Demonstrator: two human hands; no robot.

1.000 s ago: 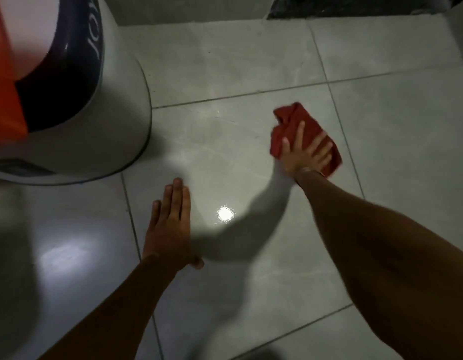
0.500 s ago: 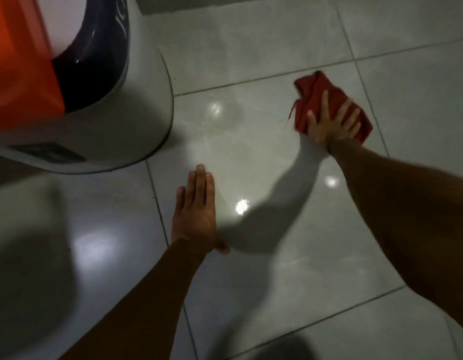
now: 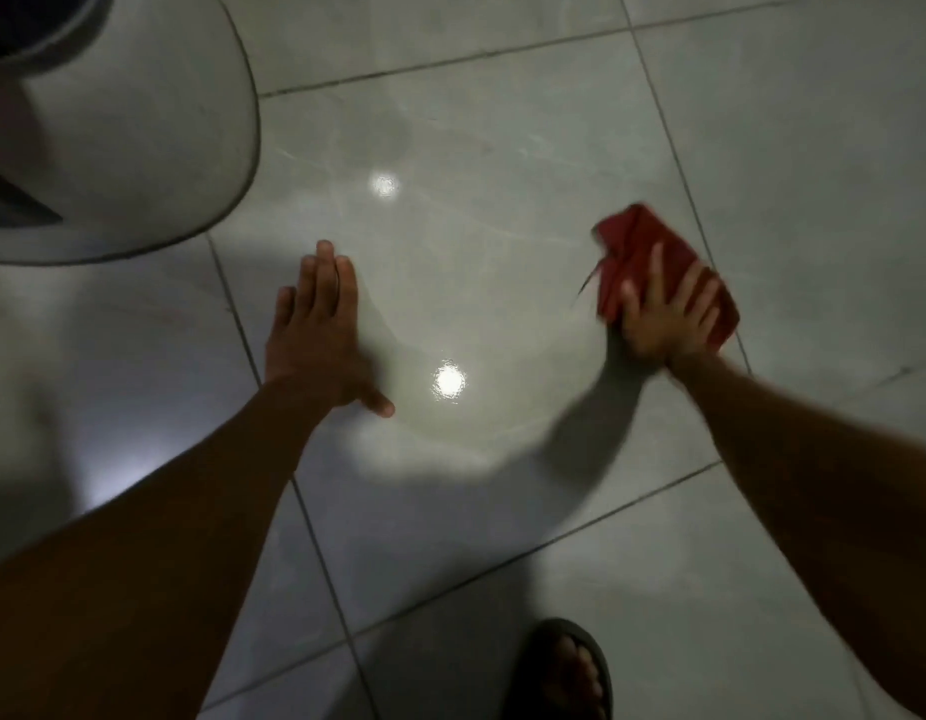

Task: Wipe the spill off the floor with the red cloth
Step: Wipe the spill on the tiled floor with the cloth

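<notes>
Wiping under way on a grey tiled floor [image 3: 788, 163]: I watch the right hand [image 3: 668, 317], fingers spread, press flat on the red cloth [image 3: 640, 252], which lies bunched on the tile to the right of the bright lower glare spot [image 3: 449, 380]. The left hand [image 3: 320, 330] is planted palm down on the other side of that spot, fingers together, thumb out, bracing and holding nothing. To do this stroke well, I judge the cloth should be swept toward the glare spot in overlapping passes with even pressure, then refolded to a dry face. A faint curved sheen around the spot may be the edge of the spill, but I cannot say for sure in this dim light. The cloth hand is blurred, and the pale round tub [image 3: 138, 148] beyond the left hand is cut off at the frame. A sandalled foot [image 3: 564, 667] shows below the spot.
</notes>
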